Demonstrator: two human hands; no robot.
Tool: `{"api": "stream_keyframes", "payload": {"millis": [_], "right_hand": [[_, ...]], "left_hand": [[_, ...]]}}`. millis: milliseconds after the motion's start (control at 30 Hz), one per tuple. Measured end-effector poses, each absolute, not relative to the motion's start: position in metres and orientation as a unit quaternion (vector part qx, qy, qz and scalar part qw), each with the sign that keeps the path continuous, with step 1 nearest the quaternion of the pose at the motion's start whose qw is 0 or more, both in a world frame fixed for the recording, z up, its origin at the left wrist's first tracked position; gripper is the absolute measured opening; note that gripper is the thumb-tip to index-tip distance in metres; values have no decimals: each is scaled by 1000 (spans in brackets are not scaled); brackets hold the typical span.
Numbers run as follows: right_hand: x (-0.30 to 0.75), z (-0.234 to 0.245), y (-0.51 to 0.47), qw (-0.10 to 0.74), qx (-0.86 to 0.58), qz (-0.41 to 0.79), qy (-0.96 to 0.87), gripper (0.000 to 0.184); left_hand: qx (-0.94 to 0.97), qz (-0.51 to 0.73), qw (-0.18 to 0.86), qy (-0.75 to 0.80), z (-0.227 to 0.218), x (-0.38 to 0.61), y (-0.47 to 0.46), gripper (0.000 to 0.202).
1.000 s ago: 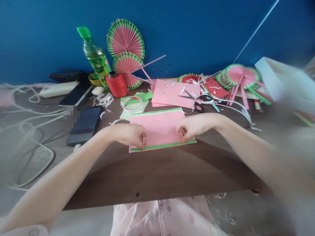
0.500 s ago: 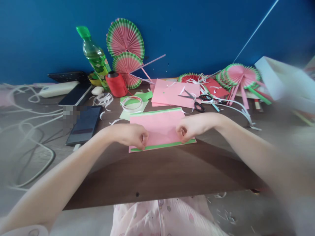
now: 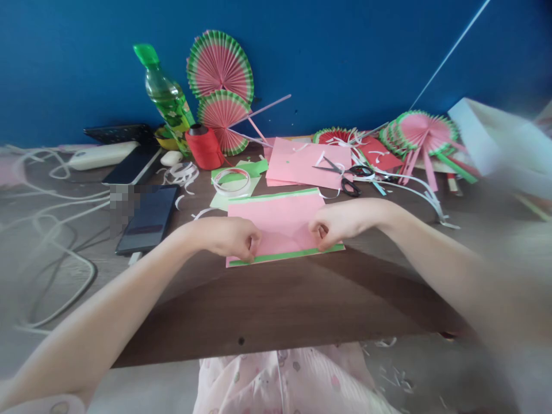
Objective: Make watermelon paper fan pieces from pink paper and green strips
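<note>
A pink paper sheet (image 3: 276, 218) with green strips along its near and far edges lies flat on the dark wooden table (image 3: 280, 305). My left hand (image 3: 230, 237) is closed in a pinch on the sheet's near edge at the left. My right hand (image 3: 338, 221) pinches the same near edge further right. Both hands rest low on the paper, knuckles up, with the fingertips tucked under.
Black scissors (image 3: 347, 172) lie on more pink paper (image 3: 297, 164) behind. Pleated pink and green paper fans (image 3: 219, 63) lean on the blue wall. A green bottle (image 3: 166, 95), a red thread spool (image 3: 204, 146), a tape ring (image 3: 232, 183), phones (image 3: 149, 218) and white cables (image 3: 52, 230) are at the left.
</note>
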State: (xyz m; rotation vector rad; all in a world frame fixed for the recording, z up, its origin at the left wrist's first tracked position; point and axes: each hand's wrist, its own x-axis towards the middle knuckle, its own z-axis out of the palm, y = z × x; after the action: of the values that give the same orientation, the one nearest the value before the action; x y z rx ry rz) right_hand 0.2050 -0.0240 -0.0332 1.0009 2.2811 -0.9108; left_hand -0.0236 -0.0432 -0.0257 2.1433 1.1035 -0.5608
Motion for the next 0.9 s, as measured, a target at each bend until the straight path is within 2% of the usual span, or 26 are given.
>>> {"api": "stream_keyframes", "payload": {"millis": [433,900], "right_hand": [[202,-29,-30,247,378,-296,842,18],[204,-29,-30,243,372,-313,839,15]], "left_hand": [[818,-228,321,420,-24,-25,-44,10],[822,-231,309,418,-20,-26,-45,9]]}}
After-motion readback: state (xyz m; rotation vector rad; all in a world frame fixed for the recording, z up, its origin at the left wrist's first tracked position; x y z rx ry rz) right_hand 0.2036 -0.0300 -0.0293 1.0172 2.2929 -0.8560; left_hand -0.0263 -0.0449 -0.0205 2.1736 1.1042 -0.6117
